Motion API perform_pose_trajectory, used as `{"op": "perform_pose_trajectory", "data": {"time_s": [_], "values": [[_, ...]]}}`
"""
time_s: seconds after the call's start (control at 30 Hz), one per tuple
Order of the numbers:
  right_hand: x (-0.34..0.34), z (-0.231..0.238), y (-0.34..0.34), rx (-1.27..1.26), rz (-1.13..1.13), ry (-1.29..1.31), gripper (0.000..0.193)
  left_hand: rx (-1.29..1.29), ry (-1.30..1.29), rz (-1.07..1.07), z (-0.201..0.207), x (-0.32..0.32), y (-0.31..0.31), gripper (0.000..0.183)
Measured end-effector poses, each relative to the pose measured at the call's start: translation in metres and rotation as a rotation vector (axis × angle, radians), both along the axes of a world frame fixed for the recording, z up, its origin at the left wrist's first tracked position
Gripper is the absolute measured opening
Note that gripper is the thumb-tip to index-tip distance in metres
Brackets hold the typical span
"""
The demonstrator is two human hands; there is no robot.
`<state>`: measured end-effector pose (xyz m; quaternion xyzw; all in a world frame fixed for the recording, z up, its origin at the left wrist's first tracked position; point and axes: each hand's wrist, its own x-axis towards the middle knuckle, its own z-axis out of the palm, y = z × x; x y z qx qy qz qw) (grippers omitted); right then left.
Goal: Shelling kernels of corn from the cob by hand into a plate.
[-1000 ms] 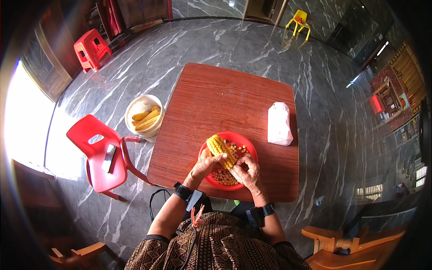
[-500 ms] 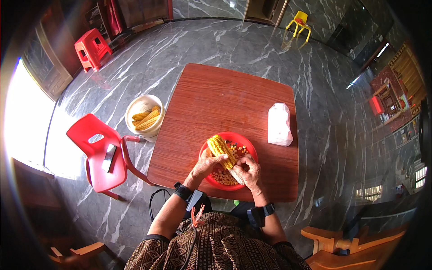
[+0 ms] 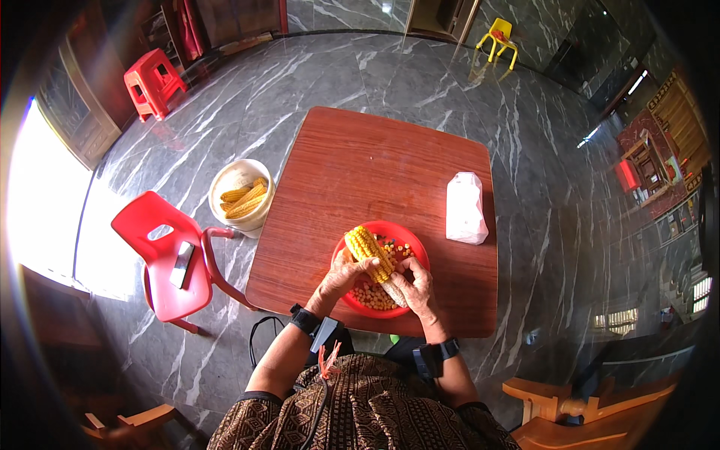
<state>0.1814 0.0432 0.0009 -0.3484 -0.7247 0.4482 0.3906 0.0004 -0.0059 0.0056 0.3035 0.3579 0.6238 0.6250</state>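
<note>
A yellow corn cob (image 3: pixel 366 249) lies tilted between my hands, over a red plastic basin (image 3: pixel 421 247). Kernels cover its upper part, while the lower end near my right hand is bare and pale. My left hand (image 3: pixel 346 273) is closed around the cob's left side, thumb across it. My right hand (image 3: pixel 415 286) presses thumb and fingers against the cob at the border of the bare end. Loose corn kernels (image 3: pixel 370 295) lie in the basin below, partly hidden by the hands and cob.
The basin stands on a brown wooden table (image 3: pixel 382 157). A white package (image 3: pixel 466 208) lies at its right edge. To the left are a white bucket (image 3: pixel 222 180) holding several cobs (image 3: pixel 247 201) and a red chair (image 3: pixel 184 281). Farther off stand a red stool (image 3: pixel 154 81) and yellow chair (image 3: pixel 501 36).
My right hand's fingers have shifted slightly and straightened along the cob, with the thumb now against the kernels. My left hand and the cob have hardly moved.
</note>
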Motion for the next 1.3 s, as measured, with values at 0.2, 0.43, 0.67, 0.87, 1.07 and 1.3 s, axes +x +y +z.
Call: {"op": "perform_pose_trajectory", "data": {"time_s": [0.2, 0.43, 0.67, 0.87, 1.07, 1.3], "values": [[-0.001, 0.013, -0.003, -0.054, 0.011, -0.073, 0.020, -0.025, -0.022, 0.007, -0.005, -0.004, -0.001, 0.044], [0.004, 0.002, 0.003, -0.091, 0.010, -0.115, 0.019, 0.023, -0.039, 0.007, -0.007, -0.003, -0.001, 0.045], [0.002, 0.000, 0.005, -0.070, 0.022, -0.092, 0.022, -0.013, -0.057, 0.017, -0.001, -0.002, -0.002, 0.053], [0.004, 0.009, 0.005, -0.198, 0.122, -0.191, 0.031, -0.040, -0.148, 0.032, 0.007, -0.002, -0.006, 0.058], [0.009, -0.009, 0.005, -0.455, 0.182, -0.075, 0.032, 0.002, -0.154, 0.022, 0.000, -0.001, -0.004, 0.061], [0.005, -0.001, 0.005, 0.193, 0.178, -0.176, 0.025, -0.063, -0.147, 0.007, 0.015, -0.002, -0.008, 0.062]]}}
